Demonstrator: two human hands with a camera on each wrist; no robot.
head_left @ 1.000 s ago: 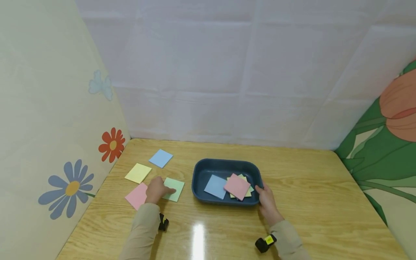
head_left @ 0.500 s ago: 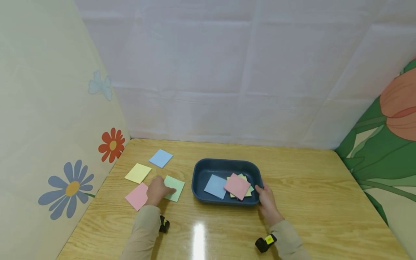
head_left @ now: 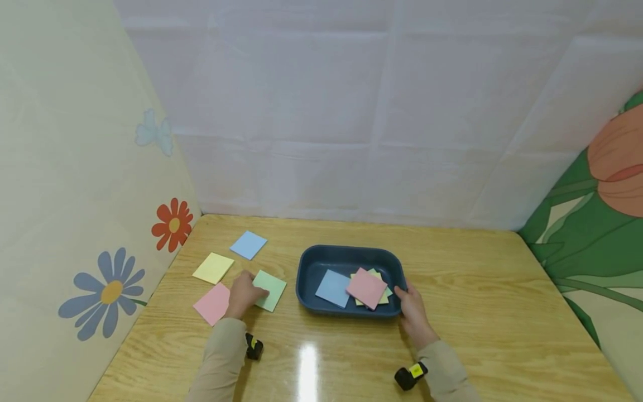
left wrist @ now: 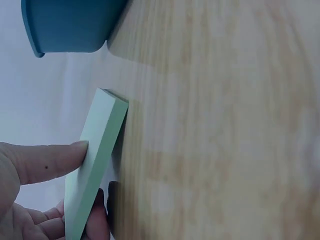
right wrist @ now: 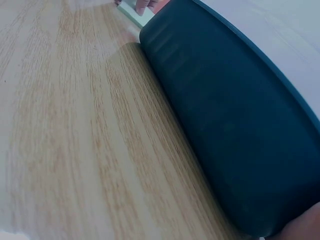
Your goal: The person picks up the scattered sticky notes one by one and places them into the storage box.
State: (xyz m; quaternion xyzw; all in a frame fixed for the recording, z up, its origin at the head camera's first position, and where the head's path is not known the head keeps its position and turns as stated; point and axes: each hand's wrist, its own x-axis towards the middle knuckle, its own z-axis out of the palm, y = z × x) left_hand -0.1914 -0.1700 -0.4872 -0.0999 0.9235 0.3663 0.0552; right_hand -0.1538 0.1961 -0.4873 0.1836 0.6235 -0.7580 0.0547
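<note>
My left hand (head_left: pixel 242 297) pinches a green sticky note pad (head_left: pixel 273 288), thumb on top and fingers beneath. In the left wrist view the pad (left wrist: pixel 96 155) is tilted, with its near side lifted off the table. With the right hand (head_left: pixel 414 317) I hold the right end of a dark blue tray (head_left: pixel 313 269), the thumb over its rim. Inside the tray lie a blue pad (head_left: pixel 332 288) and a pink pad (head_left: pixel 367 288); the pink one rests on yellow and green pads that are mostly covered.
A pink pad (head_left: pixel 211 304) lies left of my left hand, partly hidden by it. Farther back are a yellow pad (head_left: pixel 213 268) and a blue pad (head_left: pixel 248 245). The wooden table (head_left: pixel 482 290) ends at a white cloth backdrop (head_left: pixel 321 111).
The green pad has turned slightly and its edge has risen as my left hand takes hold of it, shifting a little right. My right hand and the tray stay still.
</note>
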